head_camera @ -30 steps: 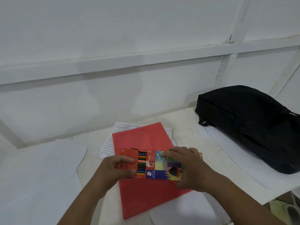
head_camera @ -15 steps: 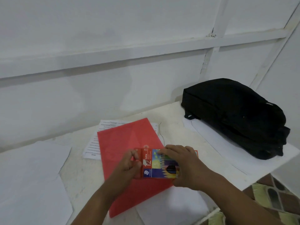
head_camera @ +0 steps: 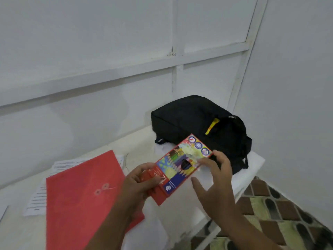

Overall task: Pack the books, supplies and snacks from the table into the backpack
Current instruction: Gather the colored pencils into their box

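Note:
A red and blue box of coloured pencils (head_camera: 180, 166) is lifted off the table, tilted with its far end toward the backpack. My left hand (head_camera: 140, 184) grips its near red end. My right hand (head_camera: 214, 179) has spread fingers, their tips touching the box's right edge. The black backpack (head_camera: 194, 123) lies on its side at the table's far right corner, with a yellow tag showing at a slightly open zip. A red string-tie envelope (head_camera: 81, 195) lies flat on the table to the left, over printed papers (head_camera: 36, 197).
The white table (head_camera: 137, 150) stands against white panelled walls on two sides. White paper sheets (head_camera: 250, 163) lie under the backpack and near the front edge. A patterned brown and green floor (head_camera: 270, 213) shows beyond the table's right edge.
The pencil box has been lifted from above the red envelope and carried right toward the backpack, turning diagonal. My right hand has loosened from a grip to spread fingers. The view has swung right.

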Available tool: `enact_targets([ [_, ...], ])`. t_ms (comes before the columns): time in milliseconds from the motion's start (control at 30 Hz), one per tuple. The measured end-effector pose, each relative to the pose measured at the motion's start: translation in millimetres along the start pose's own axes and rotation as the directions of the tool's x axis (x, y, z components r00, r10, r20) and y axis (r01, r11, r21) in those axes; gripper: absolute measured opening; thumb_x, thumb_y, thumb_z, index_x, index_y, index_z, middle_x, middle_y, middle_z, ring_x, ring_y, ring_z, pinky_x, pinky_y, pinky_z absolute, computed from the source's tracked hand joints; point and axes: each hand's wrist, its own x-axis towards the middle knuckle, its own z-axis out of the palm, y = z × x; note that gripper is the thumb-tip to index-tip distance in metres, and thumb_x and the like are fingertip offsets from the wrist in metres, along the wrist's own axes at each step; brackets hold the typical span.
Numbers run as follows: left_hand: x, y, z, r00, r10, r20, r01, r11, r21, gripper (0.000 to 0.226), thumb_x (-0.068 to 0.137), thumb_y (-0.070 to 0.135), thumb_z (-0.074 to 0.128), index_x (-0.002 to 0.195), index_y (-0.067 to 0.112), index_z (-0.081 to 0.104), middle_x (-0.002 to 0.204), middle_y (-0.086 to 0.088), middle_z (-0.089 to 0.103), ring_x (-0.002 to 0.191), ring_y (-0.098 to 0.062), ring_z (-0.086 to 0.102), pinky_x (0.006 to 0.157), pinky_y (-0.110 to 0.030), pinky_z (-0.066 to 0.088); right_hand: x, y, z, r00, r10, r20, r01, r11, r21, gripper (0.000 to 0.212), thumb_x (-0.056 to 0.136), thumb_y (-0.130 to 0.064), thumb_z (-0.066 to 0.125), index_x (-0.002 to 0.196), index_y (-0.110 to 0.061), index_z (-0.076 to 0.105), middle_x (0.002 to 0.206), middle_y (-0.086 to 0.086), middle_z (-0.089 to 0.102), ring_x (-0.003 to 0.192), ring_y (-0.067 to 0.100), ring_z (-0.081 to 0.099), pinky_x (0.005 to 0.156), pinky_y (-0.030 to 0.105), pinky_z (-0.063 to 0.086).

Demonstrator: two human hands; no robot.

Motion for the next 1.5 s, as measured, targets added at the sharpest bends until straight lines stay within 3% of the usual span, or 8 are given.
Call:
enact_targets([
  [200, 12, -43, 128, 0.993, 0.063, 0.099, -0.078, 0.986, 0.15, 0.034, 0.06, 0.009, 0.083, 0.087, 0.006, 0.062, 0.088, -0.015, 0.075, 0.08, -0.029, 0.073, 0.062, -0.036, 0.06, -9, 34, -68, 0.862, 0.385, 0.33, -0.506, 0.601, 0.619, 0.032, 0.09, -0.03, 0.065, 0.122, -0.033, 0.062, 0.117, -0.01, 0.066, 0.098, 0.013, 0.07, 0.074, 0.033, 0.06],
  [500, 40, -78, 215, 0.926, 0.114, 0.361, -0.297, 0.809, 0.507, 0.014, 0.096, 0.024, 0.059, 0.106, 0.024, 0.069, 0.101, 0.004, 0.074, 0.1, -0.005, 0.069, 0.074, -0.018, 0.055, 5, 122, -161, 0.768, 0.571, 0.29, -0.591, 0.456, 0.665, 0.048, 0.088, 0.002, 0.068, 0.118, -0.032, 0.052, 0.111, 0.003, 0.07, 0.091, 0.025, 0.074, 0.067, 0.044, 0.06],
  [633, 94, -88, 209, 0.888, 0.251, 0.386, -0.457, 0.375, 0.807, 0.015, 0.1, 0.023, 0.057, 0.104, 0.031, 0.07, 0.104, 0.017, 0.069, 0.098, 0.006, 0.061, 0.088, -0.012, 0.047, 5, 145, -184, 0.761, 0.575, 0.301, -0.605, 0.46, 0.65, 0.048, 0.085, 0.0, 0.073, 0.118, -0.027, 0.05, 0.113, -0.002, 0.072, 0.096, 0.028, 0.073, 0.07, 0.048, 0.061],
  [733, 127, -90, 197, 0.855, 0.262, 0.448, -0.472, 0.033, 0.881, 0.033, 0.097, 0.042, 0.051, 0.125, 0.03, 0.065, 0.127, 0.011, 0.064, 0.121, -0.013, 0.056, 0.107, -0.038, 0.035, 6, 154, -191, 0.764, 0.566, 0.308, -0.606, 0.466, 0.645, 0.046, 0.084, 0.001, 0.073, 0.119, -0.023, 0.055, 0.11, -0.007, 0.073, 0.096, 0.029, 0.073, 0.069, 0.049, 0.061],
  [967, 170, -56, 196, 0.753, 0.41, 0.516, -0.326, -0.449, 0.832, 0.075, 0.078, 0.069, 0.053, 0.144, 0.034, 0.046, 0.164, -0.007, 0.02, 0.146, -0.033, 0.026, 0.101, -0.052, 0.03, 15, 163, -187, 0.742, 0.521, 0.422, -0.662, 0.468, 0.586, 0.048, 0.083, -0.004, 0.076, 0.119, -0.031, 0.06, 0.114, 0.005, 0.073, 0.099, 0.034, 0.072, 0.079, 0.057, 0.059],
  [1133, 201, -18, 189, 0.771, 0.498, 0.398, -0.164, -0.449, 0.879, 0.106, 0.048, 0.055, 0.09, 0.143, 0.04, 0.046, 0.166, -0.011, 0.006, 0.146, -0.045, 0.014, 0.102, -0.06, 0.026, 45, 158, -172, 0.723, 0.483, 0.493, -0.689, 0.468, 0.553, 0.049, 0.082, -0.01, 0.079, 0.12, -0.034, 0.06, 0.119, 0.006, 0.07, 0.102, 0.033, 0.071, 0.083, 0.054, 0.058],
  [1300, 225, 9, 172, 0.74, 0.497, 0.453, -0.146, -0.539, 0.83, 0.088, 0.061, 0.057, 0.084, 0.14, 0.042, 0.049, 0.158, -0.012, 0.034, 0.12, -0.042, 0.045, 0.083, -0.05, 0.034, 84, 152, -145, 0.722, 0.442, 0.533, -0.692, 0.483, 0.537, 0.048, 0.084, -0.007, 0.077, 0.123, -0.028, 0.058, 0.118, 0.008, 0.071, 0.103, 0.033, 0.071, 0.088, 0.056, 0.057],
  [1500, 248, 54, 159, 0.76, 0.45, 0.469, -0.377, -0.284, 0.882, 0.076, 0.077, 0.038, 0.079, 0.144, 0.041, 0.042, 0.141, -0.013, 0.05, 0.105, -0.043, 0.059, 0.081, -0.05, 0.054, 130, 153, -107, 0.666, 0.341, 0.663, -0.738, 0.432, 0.519, 0.045, 0.084, -0.002, 0.075, 0.122, -0.022, 0.061, 0.118, 0.011, 0.069, 0.107, 0.036, 0.069, 0.088, 0.059, 0.055],
])
